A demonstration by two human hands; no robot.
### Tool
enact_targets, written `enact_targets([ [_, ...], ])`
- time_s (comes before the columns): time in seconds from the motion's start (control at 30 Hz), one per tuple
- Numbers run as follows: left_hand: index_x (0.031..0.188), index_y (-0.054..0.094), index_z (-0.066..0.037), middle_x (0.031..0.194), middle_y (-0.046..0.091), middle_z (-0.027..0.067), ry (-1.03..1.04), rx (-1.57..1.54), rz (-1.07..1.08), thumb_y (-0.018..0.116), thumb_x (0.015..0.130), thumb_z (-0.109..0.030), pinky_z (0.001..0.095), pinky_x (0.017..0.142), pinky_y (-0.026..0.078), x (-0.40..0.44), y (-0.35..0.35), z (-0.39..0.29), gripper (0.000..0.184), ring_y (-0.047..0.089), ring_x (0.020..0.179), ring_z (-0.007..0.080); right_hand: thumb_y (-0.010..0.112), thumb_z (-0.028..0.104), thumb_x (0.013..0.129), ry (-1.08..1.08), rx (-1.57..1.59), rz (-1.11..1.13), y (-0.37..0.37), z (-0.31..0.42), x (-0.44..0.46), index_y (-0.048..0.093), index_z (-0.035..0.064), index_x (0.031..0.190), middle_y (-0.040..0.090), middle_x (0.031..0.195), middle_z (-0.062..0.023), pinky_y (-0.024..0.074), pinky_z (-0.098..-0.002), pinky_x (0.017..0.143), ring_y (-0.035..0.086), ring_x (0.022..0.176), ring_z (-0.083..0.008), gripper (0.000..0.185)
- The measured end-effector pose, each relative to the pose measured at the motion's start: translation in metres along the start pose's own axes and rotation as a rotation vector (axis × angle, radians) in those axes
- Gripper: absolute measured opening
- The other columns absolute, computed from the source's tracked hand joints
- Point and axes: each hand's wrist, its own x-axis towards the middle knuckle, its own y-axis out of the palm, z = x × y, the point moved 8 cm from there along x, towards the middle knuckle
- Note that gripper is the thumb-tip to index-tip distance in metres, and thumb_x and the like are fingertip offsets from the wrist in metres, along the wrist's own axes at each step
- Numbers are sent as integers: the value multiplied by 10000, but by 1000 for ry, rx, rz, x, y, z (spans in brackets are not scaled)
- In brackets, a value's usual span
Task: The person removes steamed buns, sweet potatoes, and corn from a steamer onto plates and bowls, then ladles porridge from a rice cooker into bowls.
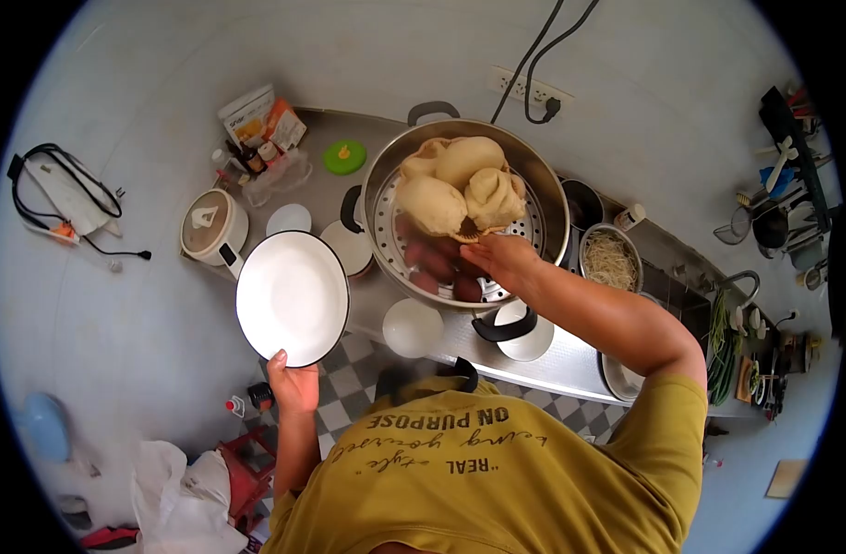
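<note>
The pale lumps (pixel 469 162) sit in the pot (pixel 554 185), toward its far side; they lie just beyond the right hand (pixel 501 261) and a little to its left, and well to the right and far of the left hand (pixel 295 380), so the right is clearly the nearer; the cluster is about as wide as it is deep, with no clear long axis. The plate (pixel 292 297) is left of the pot and nearer the body, its oval running near to far; the two stand apart, with the pan (pixel 347 251) partly in the gap.

The right arm crosses from the right over the pot's near rim, elbow bent out, palm turned down; its fingers point left at the tan edge (pixel 470 237) under the lumps, seeming to touch it, but whether they grip cannot be told; below them are red pieces (pixel 430 268), blurred. The left forearm rises from the near side; that hand grips the plate's near rim, thumb on top, the plate tilted face up above the table (pixel 363 319).
</note>
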Motion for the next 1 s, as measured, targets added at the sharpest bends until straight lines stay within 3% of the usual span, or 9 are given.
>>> enact_targets([
  [0.17, 1259, 408, -33, 1199, 524, 69, -53, -26, 39, 591, 739, -178, 369, 927, 444, 35, 12, -11, 569, 523, 1086, 206, 469, -30, 847, -17, -60, -134, -2, -3, 5, 421, -136, 1075, 547, 982, -220, 564, -333, 776, 608, 843, -318, 256],
  [0.2, 1258, 410, -34, 1197, 526, 67, -74, -32, 55, 593, 738, -174, 366, 930, 443, 42, 14, -13, 569, 523, 1086, 203, 580, -23, 787, 29, -84, -183, -5, -6, 7, 500, -107, 1055, 573, 963, -171, 550, -277, 615, 618, 736, -255, 292],
  [0.3, 1255, 415, -37, 1193, 530, 63, -135, -48, 98, 596, 736, -169, 359, 936, 440, 62, 17, -17, 565, 524, 1085, 195, 571, 11, 811, 14, -61, -294, -7, -7, 11, 492, -117, 1056, 585, 922, -181, 559, -277, 572, 632, 716, -261, 287],
  [0.4, 1253, 418, -38, 1193, 532, 62, -185, -54, 130, 594, 738, -173, 356, 936, 440, 81, 14, -18, 561, 525, 1086, 193, 509, 36, 868, 21, -144, -366, -2, -5, 11, 438, -129, 1039, 582, 877, -228, 584, -318, 655, 631, 755, -311, 247],
  [0.6, 1243, 429, -36, 1182, 538, 66, -238, -54, 170, 590, 740, -171, 349, 930, 444, 104, 16, -22, 545, 530, 1078, 193, 497, 10, 846, -15, -141, -439, -3, -4, 17, 441, -96, 1059, 585, 875, -207, 581, -305, 578, 633, 677, -287, 244],
  [0.8, 1238, 432, -29, 1169, 546, 66, -262, -69, 168, 588, 740, -156, 344, 921, 453, 115, 5, -28, 536, 537, 1068, 193, 506, 19, 836, -139, -35, -477, 0, 5, 14, 448, -93, 1064, 576, 900, -183, 579, -287, 575, 626, 681, -277, 260],
  [0.9, 1236, 432, -27, 1170, 546, 67, -260, -80, 152, 587, 739, -146, 340, 920, 455, 118, 0, -30, 534, 538, 1067, 192, 534, 59, 849, -77, 58, -532, -6, 2, 17, 460, -71, 1121, 566, 967, -190, 573, -278, 567, 627, 736, -279, 310],
  [1.0, 1238, 431, -27, 1174, 545, 67, -266, -81, 158, 583, 740, -146, 340, 921, 456, 121, -2, -33, 533, 538, 1068, 191, 525, 64, 851, -62, 76, -533, -6, 8, 11, 463, -78, 1043, 569, 890, -164, 566, -255, 562, 610, 672, -236, 246],
])
